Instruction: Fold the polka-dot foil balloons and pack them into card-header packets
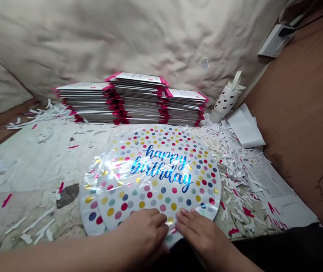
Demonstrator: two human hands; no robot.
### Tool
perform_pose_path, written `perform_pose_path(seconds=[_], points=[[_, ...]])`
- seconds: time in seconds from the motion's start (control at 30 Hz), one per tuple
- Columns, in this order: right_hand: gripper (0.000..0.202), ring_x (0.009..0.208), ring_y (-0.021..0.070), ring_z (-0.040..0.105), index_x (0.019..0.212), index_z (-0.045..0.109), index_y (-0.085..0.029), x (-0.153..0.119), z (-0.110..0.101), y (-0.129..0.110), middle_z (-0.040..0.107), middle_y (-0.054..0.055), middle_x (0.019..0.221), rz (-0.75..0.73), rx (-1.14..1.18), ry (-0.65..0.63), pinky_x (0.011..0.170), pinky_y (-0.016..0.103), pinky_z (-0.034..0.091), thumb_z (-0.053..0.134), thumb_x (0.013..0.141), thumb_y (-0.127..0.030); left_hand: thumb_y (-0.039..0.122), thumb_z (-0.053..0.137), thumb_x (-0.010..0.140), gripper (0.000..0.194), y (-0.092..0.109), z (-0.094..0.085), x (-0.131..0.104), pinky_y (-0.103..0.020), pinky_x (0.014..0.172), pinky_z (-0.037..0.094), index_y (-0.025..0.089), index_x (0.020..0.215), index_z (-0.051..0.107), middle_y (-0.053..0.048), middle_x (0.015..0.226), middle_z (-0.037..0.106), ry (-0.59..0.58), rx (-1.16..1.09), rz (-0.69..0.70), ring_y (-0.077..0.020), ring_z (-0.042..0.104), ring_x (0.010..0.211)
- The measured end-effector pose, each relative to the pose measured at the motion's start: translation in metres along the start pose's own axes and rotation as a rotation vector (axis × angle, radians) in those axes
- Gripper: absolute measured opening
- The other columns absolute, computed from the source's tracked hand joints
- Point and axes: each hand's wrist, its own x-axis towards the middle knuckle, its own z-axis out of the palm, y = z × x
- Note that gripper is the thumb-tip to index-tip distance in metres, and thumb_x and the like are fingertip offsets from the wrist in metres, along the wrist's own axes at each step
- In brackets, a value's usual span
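A round polka-dot sheet (pixel 161 170) with blue "happy birthday" lettering lies flat on the table under shiny clear film. Another dotted round one (pixel 89 204) shows beneath it, offset to the left. My left hand (pixel 146 234) is at the near edge of the top sheet, fingers curled together against it; the thumb side is partly hidden, and I cannot make out what is pinched. My right hand (pixel 199 230) rests on the same edge just to the right, fingers extended flat over the film.
Three stacks of pink-edged packets (pixel 141 102) stand at the back. A heart-patterned tumbler (pixel 226 102) is right of them. Paper scraps (pixel 235 177) litter the right side of the table (pixel 36 166), beside folded white paper (pixel 245 126). A power strip (pixel 276 41) hangs upper right.
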Motion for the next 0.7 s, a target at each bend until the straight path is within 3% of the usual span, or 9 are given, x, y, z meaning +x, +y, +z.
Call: perform_pose_path(seconds=[0.07, 0.17, 0.27, 0.33, 0.4, 0.47, 0.6, 0.7], points=[[0.034, 0.103, 0.0202, 0.06, 0.11, 0.059, -0.016, 0.001, 0.001, -0.005, 0.065, 0.008, 0.111, 0.094, 0.115, 0.078, 0.09, 0.034, 0.048, 0.041, 0.082, -0.009, 0.023, 0.051, 0.081, 0.013, 0.017, 0.03, -0.02, -0.027, 0.065, 0.047, 0.016, 0.084, 0.061, -0.006, 0.079, 0.064, 0.014, 0.0, -0.019, -0.0172, 0.057, 0.071], [0.028, 0.087, 0.0149, 0.064, 0.09, 0.065, -0.02, 0.006, -0.002, -0.01, 0.07, 0.003, 0.092, 0.242, 0.343, 0.116, 0.081, 0.027, 0.05, 0.045, 0.078, -0.006, 0.012, 0.041, 0.083, 0.021, 0.02, 0.044, -0.028, -0.027, 0.064, 0.045, 0.015, 0.08, 0.062, -0.006, 0.075, 0.063, 0.011, -0.069, -0.109, -0.0171, 0.056, 0.07], [0.016, 0.077, 0.015, 0.061, 0.072, 0.064, -0.02, 0.015, -0.013, -0.008, 0.068, 0.001, 0.078, 0.394, 0.516, -0.03, 0.07, 0.025, 0.049, 0.054, 0.071, -0.007, 0.019, 0.052, 0.077, 0.013, 0.007, 0.032, -0.02, -0.023, 0.059, 0.042, 0.016, 0.069, 0.061, -0.002, 0.069, 0.06, -0.127, -0.463, -0.367, -0.0139, 0.054, 0.065], [0.009, 0.075, 0.0152, 0.06, 0.074, 0.065, -0.02, 0.023, -0.022, -0.003, 0.066, 0.001, 0.077, 0.469, 0.609, -0.184, 0.069, 0.025, 0.047, 0.06, 0.071, -0.014, 0.03, 0.057, 0.074, 0.015, -0.006, 0.021, -0.013, -0.02, 0.054, 0.039, 0.016, 0.069, 0.061, 0.002, 0.064, 0.057, -0.239, -0.783, -0.549, -0.0115, 0.052, 0.06], [0.011, 0.075, 0.014, 0.059, 0.083, 0.066, -0.02, 0.029, -0.027, 0.003, 0.066, 0.001, 0.079, 0.492, 0.691, -0.29, 0.07, 0.024, 0.045, 0.057, 0.077, -0.021, 0.036, 0.056, 0.073, 0.021, -0.019, 0.013, -0.007, -0.02, 0.052, 0.037, 0.016, 0.074, 0.061, 0.003, 0.062, 0.055, -0.274, -0.956, -0.62, -0.0103, 0.049, 0.057], [0.013, 0.072, 0.0125, 0.058, 0.081, 0.066, -0.019, 0.034, -0.026, 0.008, 0.064, 0.0, 0.076, 0.515, 0.721, -0.307, 0.067, 0.022, 0.043, 0.054, 0.078, -0.02, 0.035, 0.057, 0.07, 0.019, -0.028, 0.01, -0.003, -0.019, 0.052, 0.036, 0.016, 0.075, 0.059, 0.004, 0.062, 0.055, -0.258, -0.988, -0.623, -0.0102, 0.049, 0.057], [0.01, 0.062, 0.0103, 0.051, 0.059, 0.056, -0.016, 0.04, -0.018, 0.009, 0.053, -0.004, 0.062, 0.627, 0.669, -0.231, 0.055, 0.019, 0.036, 0.062, 0.063, -0.01, 0.032, 0.063, 0.062, 0.019, -0.031, 0.007, 0.005, -0.02, 0.049, 0.034, 0.017, 0.072, 0.056, 0.005, 0.061, 0.054, -0.298, -0.989, -0.625, -0.0098, 0.046, 0.053], [0.022, 0.069, 0.0121, 0.052, 0.076, 0.058, -0.018, 0.047, -0.018, 0.006, 0.056, -0.004, 0.073, 0.589, 0.757, -0.271, 0.057, 0.019, 0.037, 0.072, 0.059, -0.022, 0.034, 0.055, 0.07, 0.016, -0.024, 0.0, 0.011, -0.02, 0.05, 0.034, 0.018, 0.073, 0.054, 0.004, 0.062, 0.054, -0.224, -0.84, -0.569, -0.0105, 0.047, 0.055]])
